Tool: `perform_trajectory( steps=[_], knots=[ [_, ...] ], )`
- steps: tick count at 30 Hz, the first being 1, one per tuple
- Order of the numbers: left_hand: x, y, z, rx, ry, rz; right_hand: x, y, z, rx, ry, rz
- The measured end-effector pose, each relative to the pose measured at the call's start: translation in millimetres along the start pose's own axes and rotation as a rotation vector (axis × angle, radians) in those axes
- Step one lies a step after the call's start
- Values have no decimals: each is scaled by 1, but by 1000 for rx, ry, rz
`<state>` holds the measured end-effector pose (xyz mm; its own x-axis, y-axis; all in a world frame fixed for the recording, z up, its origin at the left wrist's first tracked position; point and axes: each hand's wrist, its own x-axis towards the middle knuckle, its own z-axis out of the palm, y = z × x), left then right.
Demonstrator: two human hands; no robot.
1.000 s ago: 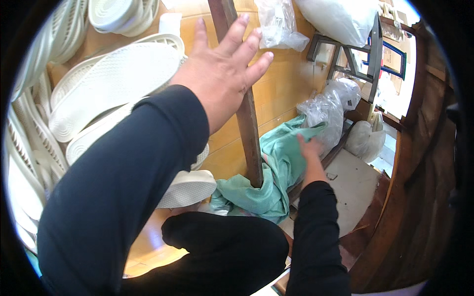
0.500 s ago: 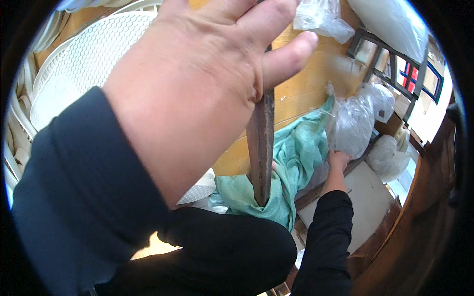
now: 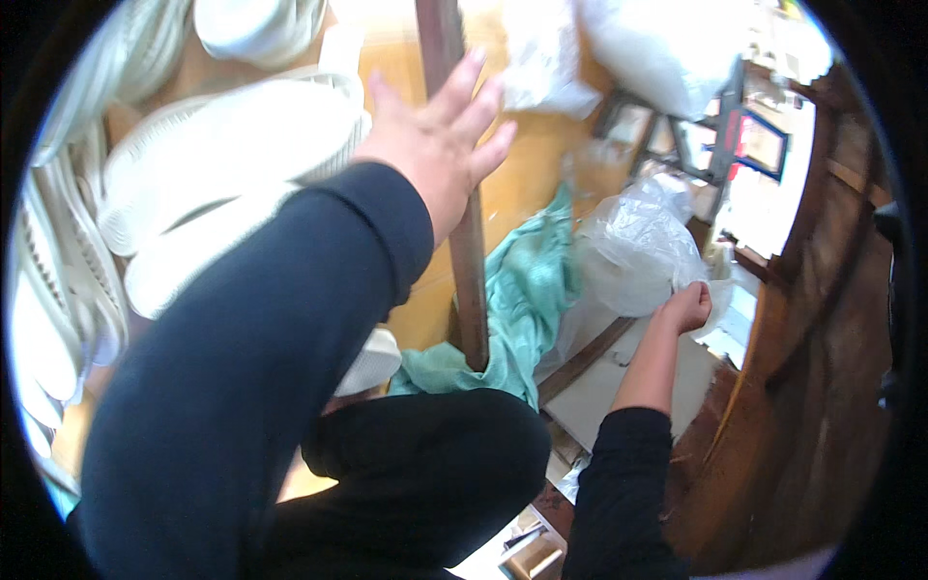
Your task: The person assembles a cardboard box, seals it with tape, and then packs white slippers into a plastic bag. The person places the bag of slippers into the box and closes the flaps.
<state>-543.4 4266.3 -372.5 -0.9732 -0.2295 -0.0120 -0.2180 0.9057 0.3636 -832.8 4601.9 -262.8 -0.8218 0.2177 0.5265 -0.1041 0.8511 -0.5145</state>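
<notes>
My left hand [image 3: 435, 145] is raised with its fingers spread, holding nothing. It is in front of a dark wooden post [image 3: 469, 280]; whether it touches the wood I cannot tell. Closed at the edge of a clear plastic bag [image 3: 633, 246], my right hand [image 3: 688, 307] grips the film, which bunches beside the fist. Between the post and the bag lies a crumpled green cloth [image 3: 532, 280], also gathered around the foot of the post.
Stacks of white shoe soles [image 3: 232, 145] fill the left side. More plastic bags [image 3: 667, 48] lie at the far right, near a dark frame [image 3: 667, 140]. A pale board [image 3: 628, 377] is beneath my right forearm. Brown wooden furniture [image 3: 802, 387] borders the right.
My left hand has moved farther off, its fingers still spread. My right hand has shifted right from the green cloth's edge, along the plastic bag. The view has turned somewhat.
</notes>
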Motion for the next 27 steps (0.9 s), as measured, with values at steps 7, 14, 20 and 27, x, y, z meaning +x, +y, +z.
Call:
perform_trajectory(
  steps=[7,14,20,27],
  knots=[
    [-110,31,-95,-565,-150,69,-96,-204,-106,636,84,116],
    [-366,44,-203,-1065,-631,-288,-237,-354,-146,863,-378,371],
    [-503,12,-351,-1190,-274,-699,-344,-519,-233,1080,-699,457],
    [-632,-19,-499,-1327,564,-1273,-408,-684,-424,1033,-1284,346]
  ],
)
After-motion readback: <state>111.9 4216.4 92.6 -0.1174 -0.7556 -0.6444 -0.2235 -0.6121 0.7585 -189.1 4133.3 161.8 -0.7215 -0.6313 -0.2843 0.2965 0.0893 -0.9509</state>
